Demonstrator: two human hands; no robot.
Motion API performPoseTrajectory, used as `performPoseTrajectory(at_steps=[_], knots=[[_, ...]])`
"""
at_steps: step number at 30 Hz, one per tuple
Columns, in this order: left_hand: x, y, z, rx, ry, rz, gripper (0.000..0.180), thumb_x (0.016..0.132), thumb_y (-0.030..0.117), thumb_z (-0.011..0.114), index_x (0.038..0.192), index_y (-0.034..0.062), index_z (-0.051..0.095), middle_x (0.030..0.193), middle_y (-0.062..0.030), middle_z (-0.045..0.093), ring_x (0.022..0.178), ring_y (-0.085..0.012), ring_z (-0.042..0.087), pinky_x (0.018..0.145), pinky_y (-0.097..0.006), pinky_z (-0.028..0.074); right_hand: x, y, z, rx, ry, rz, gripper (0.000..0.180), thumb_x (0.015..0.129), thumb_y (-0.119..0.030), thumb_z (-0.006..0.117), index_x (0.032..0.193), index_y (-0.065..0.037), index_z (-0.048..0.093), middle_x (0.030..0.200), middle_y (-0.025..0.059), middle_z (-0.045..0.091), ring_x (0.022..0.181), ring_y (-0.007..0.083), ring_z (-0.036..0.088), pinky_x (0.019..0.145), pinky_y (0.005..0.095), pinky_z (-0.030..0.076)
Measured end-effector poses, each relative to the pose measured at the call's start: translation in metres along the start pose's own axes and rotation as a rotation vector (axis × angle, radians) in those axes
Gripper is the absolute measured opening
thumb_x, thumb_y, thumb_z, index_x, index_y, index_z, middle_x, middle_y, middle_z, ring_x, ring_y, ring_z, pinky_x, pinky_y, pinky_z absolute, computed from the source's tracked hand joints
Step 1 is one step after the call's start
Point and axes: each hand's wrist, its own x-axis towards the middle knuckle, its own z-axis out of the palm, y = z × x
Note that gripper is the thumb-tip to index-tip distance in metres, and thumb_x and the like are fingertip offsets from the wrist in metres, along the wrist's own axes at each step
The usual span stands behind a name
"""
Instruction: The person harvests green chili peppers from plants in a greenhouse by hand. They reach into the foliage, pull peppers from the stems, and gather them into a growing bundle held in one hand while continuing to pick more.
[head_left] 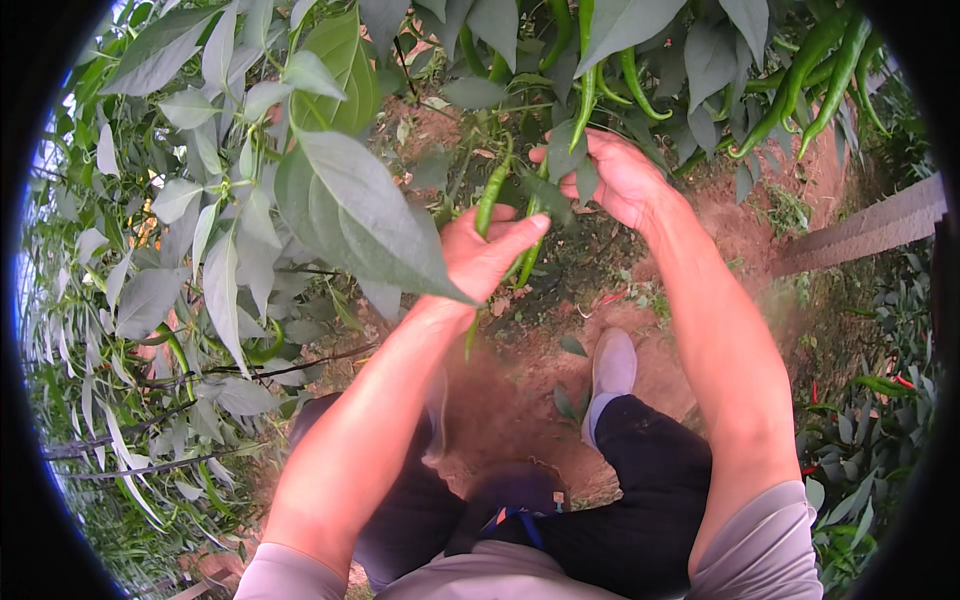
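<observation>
My left hand (pixel 485 250) is closed around a few long green chili peppers (pixel 491 190). One pepper rises above the fingers with its stem upward, and another (pixel 531 262) passes by the thumb; a tip shows below the wrist. Close by on the right, my right hand (pixel 618 180) reaches in among the leaves of the pepper plant. Its fingers are bent together, partly covered by leaves and a hanging green pepper (pixel 584 108); what they grip is hidden. A large leaf (pixel 355 205) overlaps part of my left wrist.
Dense pepper foliage (pixel 240 230) fills the left side. More green chili peppers (pixel 825 70) hang at the upper right. A pale strap or board (pixel 865 230) slants in on the right. My shoes (pixel 613 362) stand on reddish soil (pixel 510 395), and dark thin lines cross the lower-left plants.
</observation>
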Motion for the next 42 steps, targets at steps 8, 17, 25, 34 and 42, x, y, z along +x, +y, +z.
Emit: performPoseTrajectory(at_steps=[8, 17, 25, 34, 42], knots=[[0.006, 0.005, 0.028, -0.114, -0.178, -0.091, 0.034, 0.095, 0.035, 0.078, 0.107, 0.0046, 0.069, 0.093, -0.0014, 0.070, 0.079, -0.0097, 0.060, 0.073, -0.029, 0.049, -0.010, -0.004, -0.013, 0.024, 0.033, 0.063, 0.040, 0.110, -0.037, 0.049, 0.134, -0.006, 0.059, 0.123, 0.0136, 0.072, 0.099, 0.0223, 0.070, 0.090, 0.0420, 0.056], [-0.001, 0.018, 0.005, -0.102, -0.238, -0.160, 0.039, 0.098, 0.040, 0.073, 0.112, 0.0040, 0.071, 0.092, -0.0008, 0.066, 0.073, -0.0067, 0.053, 0.056, -0.024, 0.033, -0.017, -0.012, -0.054, 0.036, 0.074, 0.053, 0.033, 0.110, -0.029, 0.049, 0.129, -0.004, 0.060, 0.089, 0.0003, 0.062, 0.079, 0.0135, 0.060, 0.083, 0.0363, 0.055], [0.007, -0.003, 0.014, 0.109, -0.185, -0.015, 0.028, 0.097, 0.032, 0.076, 0.100, 0.0039, 0.074, 0.082, 0.0005, 0.069, 0.071, -0.0075, 0.056, 0.063, -0.028, 0.045, -0.022, -0.021, -0.050, 0.068, 0.094, 0.111, 0.028, 0.107, -0.012, 0.050, 0.132, -0.002, 0.059, 0.109, 0.0105, 0.070, 0.094, 0.0171, 0.068, 0.080, 0.0335, 0.060], [0.007, -0.018, 0.023, 0.235, -0.196, 0.021, 0.031, 0.103, 0.035, 0.068, 0.106, 0.0047, 0.073, 0.095, -0.0025, 0.076, 0.079, -0.0091, 0.059, 0.068, -0.030, 0.048, -0.006, -0.003, -0.049, 0.132, 0.131, -0.084, 0.034, 0.107, -0.018, 0.059, 0.135, 0.000, 0.057, 0.130, 0.0152, 0.066, 0.117, 0.0263, 0.066, 0.109, 0.0423, 0.052], [0.008, -0.012, 0.008, 0.245, -0.221, -0.017, 0.038, 0.104, 0.039, 0.065, 0.118, 0.0044, 0.071, 0.104, -0.0044, 0.077, 0.085, -0.0078, 0.063, 0.061, -0.025, 0.045, -0.003, -0.017, -0.061, -0.270, 0.289, -0.197, 0.036, 0.102, -0.025, 0.067, 0.131, -0.004, 0.064, 0.124, 0.0067, 0.070, 0.111, 0.0215, 0.068, 0.110, 0.0401, 0.044]])
